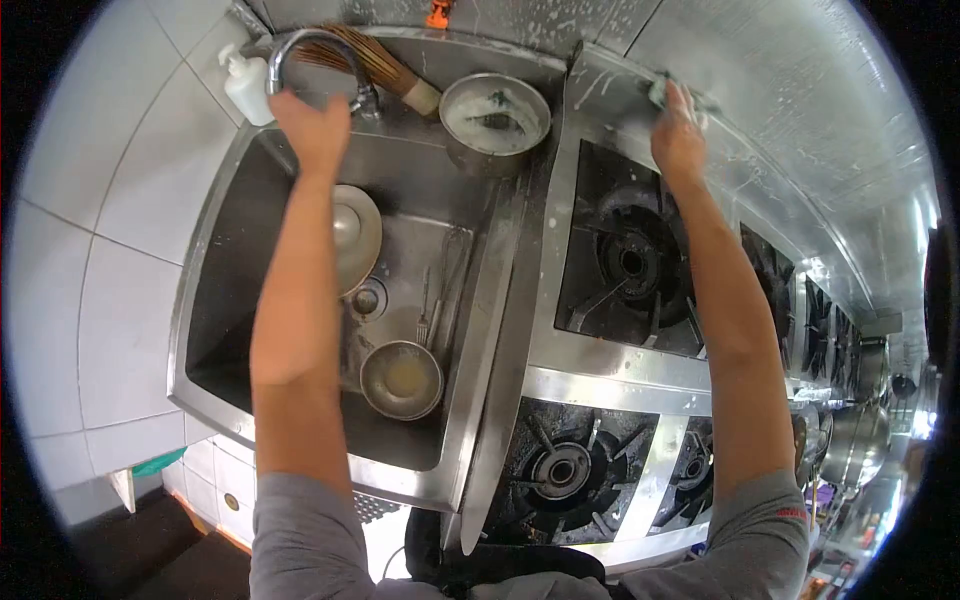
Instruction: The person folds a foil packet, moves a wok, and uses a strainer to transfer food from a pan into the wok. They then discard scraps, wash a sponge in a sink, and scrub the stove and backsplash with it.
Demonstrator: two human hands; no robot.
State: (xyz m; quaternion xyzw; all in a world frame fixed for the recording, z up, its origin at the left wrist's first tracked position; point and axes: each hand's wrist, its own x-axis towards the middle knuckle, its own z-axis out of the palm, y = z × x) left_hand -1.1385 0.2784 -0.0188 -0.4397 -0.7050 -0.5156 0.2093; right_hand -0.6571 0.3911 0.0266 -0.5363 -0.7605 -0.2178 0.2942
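Left hand [312, 130] loosely open at the faucet [318, 52] base over the sink [215, 300], right hand [678, 135] clutching a cloth [662, 92] on the stove's [600, 110] back edge.

A single head-worn camera looks steeply down from above the person's shoulders, with a wide fisheye lens that bends the edges into a dark round border. Both arms stretch away from the lens toward the far wall. The left hand [312, 128] reaches the top left of the view, above a sink [215, 330]. The right hand [678, 138] reaches the top right, beyond a stove [560, 355]. The view is close, at arm's length.
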